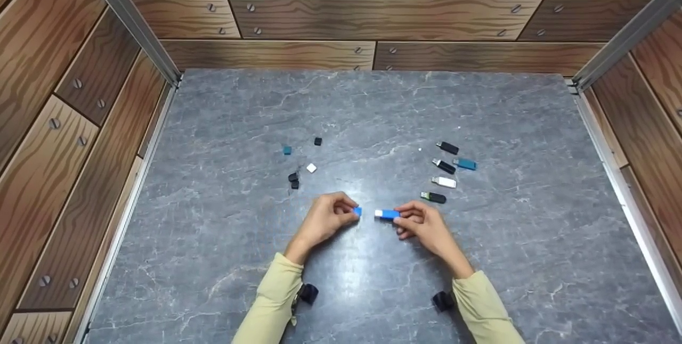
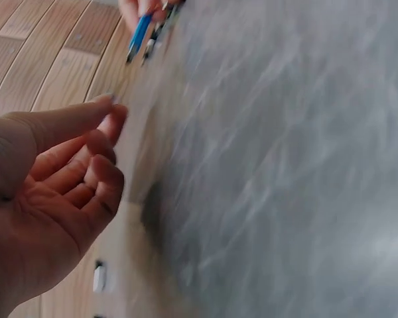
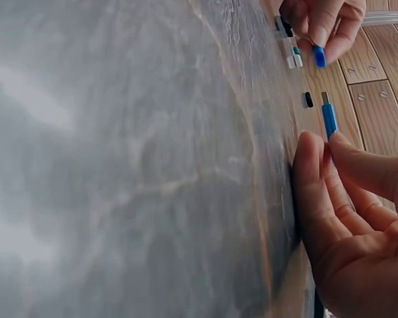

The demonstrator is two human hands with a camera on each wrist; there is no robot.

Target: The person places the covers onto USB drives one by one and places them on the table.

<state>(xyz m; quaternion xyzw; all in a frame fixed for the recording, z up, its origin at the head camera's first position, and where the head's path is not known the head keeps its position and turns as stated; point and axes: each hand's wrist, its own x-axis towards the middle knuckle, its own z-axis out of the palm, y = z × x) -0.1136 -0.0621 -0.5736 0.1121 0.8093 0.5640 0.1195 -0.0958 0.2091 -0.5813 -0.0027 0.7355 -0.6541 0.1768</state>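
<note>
Between thumb and fingertips my left hand [image 1: 326,217] pinches a small blue cap [image 1: 357,211], its opening hidden in the head view. Facing it across a short gap, my right hand [image 1: 424,225] holds a blue USB flash drive [image 1: 387,214] by its rear end, the bare metal plug pointing left toward the cap. In the right wrist view the blue drive [image 3: 329,118] stands out from thumb and forefinger, and the blue cap [image 3: 320,57] shows above it in the other hand. Only a sliver of the cap shows at the left fingertips in the left wrist view.
Beyond the right hand lie several uncapped flash drives: black ones [image 1: 448,148], a teal one [image 1: 465,164] and a white one [image 1: 444,182]. Loose caps lie at left, among them a teal cap [image 1: 287,150] and a white cap [image 1: 311,168]. Wood-patterned walls border the grey table [image 1: 362,115].
</note>
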